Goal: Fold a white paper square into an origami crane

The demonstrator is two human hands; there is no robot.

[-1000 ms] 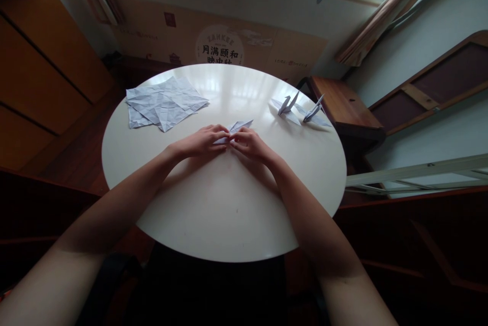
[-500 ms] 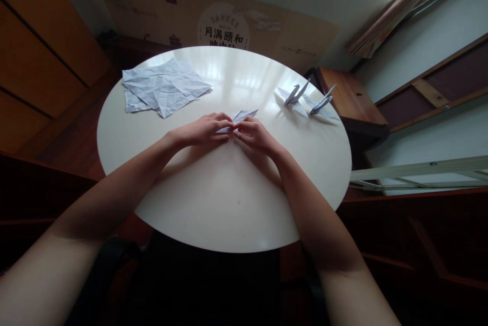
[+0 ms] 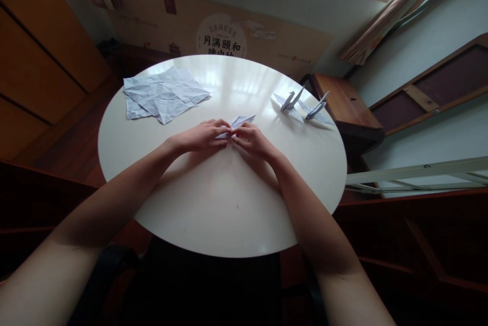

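Note:
A small piece of folded white paper (image 3: pixel 242 120) is between my two hands at the middle of the white table; its pointed end sticks out beyond the fingers. My left hand (image 3: pixel 208 135) grips its left side, fingers bent over it. From the right, my right hand (image 3: pixel 251 139) pinches it with thumb and fingertips, close to the left fingertips. The part under the fingers is hidden. Two folded paper cranes stand at the right of the table, a left one (image 3: pixel 292 102) and a right one (image 3: pixel 318 107), with wings spread.
Creased paper sheets (image 3: pixel 165 93) lie overlapping at the table's far left. The oval white table (image 3: pixel 224 204) has a glossy top. Behind its right edge stands a wooden cabinet (image 3: pixel 343 99). A printed banner (image 3: pixel 263 41) hangs at the wall beyond.
The camera view has tilted up slightly, showing more of the window. Both hands stay on the folded paper with hardly any change in their grip.

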